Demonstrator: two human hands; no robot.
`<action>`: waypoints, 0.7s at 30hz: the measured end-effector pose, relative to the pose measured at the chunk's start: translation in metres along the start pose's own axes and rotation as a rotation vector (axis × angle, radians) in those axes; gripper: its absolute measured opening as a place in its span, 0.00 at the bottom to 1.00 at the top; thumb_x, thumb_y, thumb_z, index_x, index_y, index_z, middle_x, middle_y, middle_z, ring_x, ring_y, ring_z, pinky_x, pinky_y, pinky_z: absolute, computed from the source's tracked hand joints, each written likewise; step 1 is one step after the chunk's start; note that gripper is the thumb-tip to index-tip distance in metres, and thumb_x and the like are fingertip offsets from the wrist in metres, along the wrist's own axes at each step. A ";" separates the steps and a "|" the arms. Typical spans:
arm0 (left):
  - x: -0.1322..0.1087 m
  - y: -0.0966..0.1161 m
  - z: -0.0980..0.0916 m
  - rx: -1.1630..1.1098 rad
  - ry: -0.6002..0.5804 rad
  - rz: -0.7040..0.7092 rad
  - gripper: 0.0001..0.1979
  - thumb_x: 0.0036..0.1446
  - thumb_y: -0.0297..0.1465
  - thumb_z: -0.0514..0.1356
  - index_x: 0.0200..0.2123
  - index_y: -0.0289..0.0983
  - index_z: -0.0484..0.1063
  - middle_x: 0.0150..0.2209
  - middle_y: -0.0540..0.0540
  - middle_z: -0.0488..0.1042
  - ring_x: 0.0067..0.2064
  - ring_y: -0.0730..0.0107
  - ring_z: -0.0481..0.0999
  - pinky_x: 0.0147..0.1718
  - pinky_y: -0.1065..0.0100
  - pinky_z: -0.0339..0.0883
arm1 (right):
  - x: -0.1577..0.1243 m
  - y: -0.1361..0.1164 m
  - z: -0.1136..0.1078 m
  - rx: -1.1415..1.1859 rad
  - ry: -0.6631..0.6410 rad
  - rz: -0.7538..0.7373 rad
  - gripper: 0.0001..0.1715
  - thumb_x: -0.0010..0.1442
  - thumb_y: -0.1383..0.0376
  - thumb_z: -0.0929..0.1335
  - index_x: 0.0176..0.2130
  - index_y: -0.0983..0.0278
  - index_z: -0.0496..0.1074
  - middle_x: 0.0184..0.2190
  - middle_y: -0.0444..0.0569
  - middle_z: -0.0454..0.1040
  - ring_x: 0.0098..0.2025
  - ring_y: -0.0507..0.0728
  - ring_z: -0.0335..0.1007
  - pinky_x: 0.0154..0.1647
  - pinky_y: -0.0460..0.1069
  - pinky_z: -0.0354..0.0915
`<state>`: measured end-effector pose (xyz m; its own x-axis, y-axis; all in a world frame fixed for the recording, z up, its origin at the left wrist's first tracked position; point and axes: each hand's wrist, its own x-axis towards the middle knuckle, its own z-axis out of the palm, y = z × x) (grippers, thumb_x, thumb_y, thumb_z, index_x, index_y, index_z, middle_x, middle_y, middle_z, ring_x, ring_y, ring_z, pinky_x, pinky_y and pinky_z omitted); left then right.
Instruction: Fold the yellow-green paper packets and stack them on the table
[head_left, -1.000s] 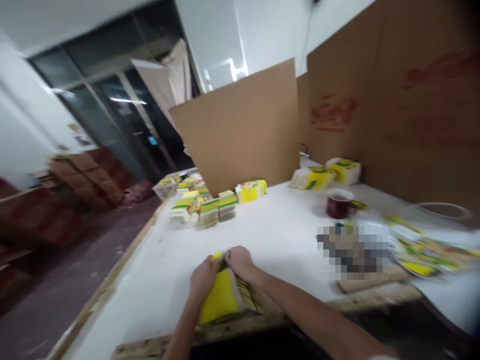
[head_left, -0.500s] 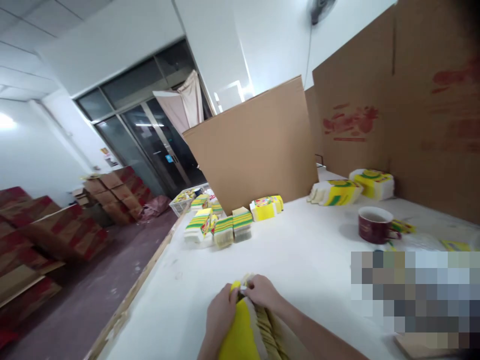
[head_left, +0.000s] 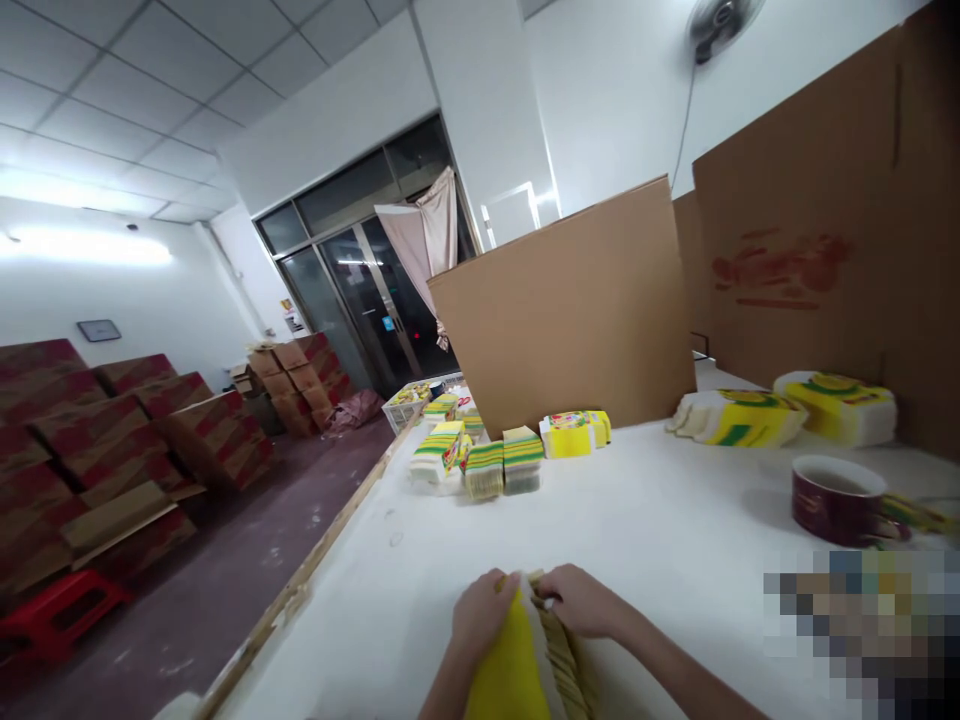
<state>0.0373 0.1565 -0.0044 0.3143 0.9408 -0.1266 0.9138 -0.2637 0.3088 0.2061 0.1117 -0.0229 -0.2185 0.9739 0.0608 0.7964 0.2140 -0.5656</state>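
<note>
Past the bundle (head_left: pixel 510 665), basket (head_left: pixel 406 413) of yellow pieces (head_left: pixel 412 393)

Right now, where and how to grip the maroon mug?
Probably the handle, coming from the picture's right: it juts out on that side of the upright mug. A yellow-green item lies close by, so room may be tight.

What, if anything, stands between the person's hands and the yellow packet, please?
Nothing visible does: the left hand and right hand are already on the yellow packet, at its far end. The maroon mug stands well aside, to the right.
</note>
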 end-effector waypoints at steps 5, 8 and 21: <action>-0.004 0.002 0.000 -0.002 -0.028 0.031 0.23 0.59 0.46 0.40 0.35 0.41 0.70 0.41 0.45 0.76 0.44 0.64 0.74 0.42 0.67 0.61 | -0.018 -0.005 -0.002 0.035 -0.056 -0.065 0.19 0.48 0.72 0.60 0.35 0.63 0.77 0.33 0.46 0.79 0.33 0.55 0.71 0.31 0.45 0.59; -0.004 0.000 0.000 -0.006 -0.076 0.052 0.22 0.59 0.45 0.41 0.37 0.41 0.70 0.43 0.44 0.76 0.47 0.63 0.72 0.46 0.65 0.60 | -0.026 -0.008 -0.001 0.042 -0.076 -0.018 0.19 0.51 0.71 0.61 0.39 0.62 0.76 0.39 0.46 0.78 0.39 0.56 0.71 0.37 0.45 0.61; 0.006 -0.003 -0.001 0.026 -0.200 0.018 0.25 0.57 0.49 0.39 0.42 0.44 0.69 0.44 0.44 0.75 0.47 0.54 0.71 0.45 0.57 0.61 | -0.131 0.074 -0.080 -0.258 0.339 0.758 0.37 0.55 0.62 0.66 0.60 0.69 0.52 0.52 0.64 0.65 0.54 0.66 0.60 0.53 0.56 0.53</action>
<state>0.0367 0.1630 -0.0053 0.3735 0.8753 -0.3071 0.9130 -0.2883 0.2887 0.3393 0.0059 -0.0066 0.5698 0.8218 0.0077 0.7712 -0.5314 -0.3505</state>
